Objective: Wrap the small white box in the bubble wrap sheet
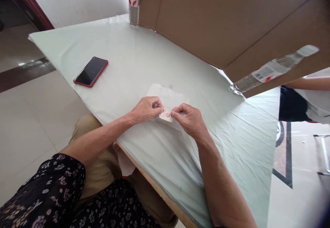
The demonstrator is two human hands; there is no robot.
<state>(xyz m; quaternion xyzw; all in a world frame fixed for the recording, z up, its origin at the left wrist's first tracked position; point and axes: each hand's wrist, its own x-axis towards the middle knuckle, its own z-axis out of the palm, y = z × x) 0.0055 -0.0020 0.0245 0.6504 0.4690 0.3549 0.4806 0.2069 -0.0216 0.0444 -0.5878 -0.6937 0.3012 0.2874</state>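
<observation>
Between my two hands is a small clear plastic packet [166, 115] with reddish print on a whitish ground. My left hand [148, 109] pinches its left side between thumb and forefinger, and a crinkle of clear film shows under those fingers. On the right side, my right hand [189, 120] pinches the packet the same way. Below the hands a white paper sheet [165, 95] lies flat on the cloth. What is inside the packet is too small to make out.
A pale green cloth [123, 56] covers the table. To the left lies a phone [91, 71] in a red case. Brown cardboard panels [196, 18] stand along the far side, with a water bottle [134, 4] and another bottle [273, 70] against them. A person's arm [309, 83] shows at right.
</observation>
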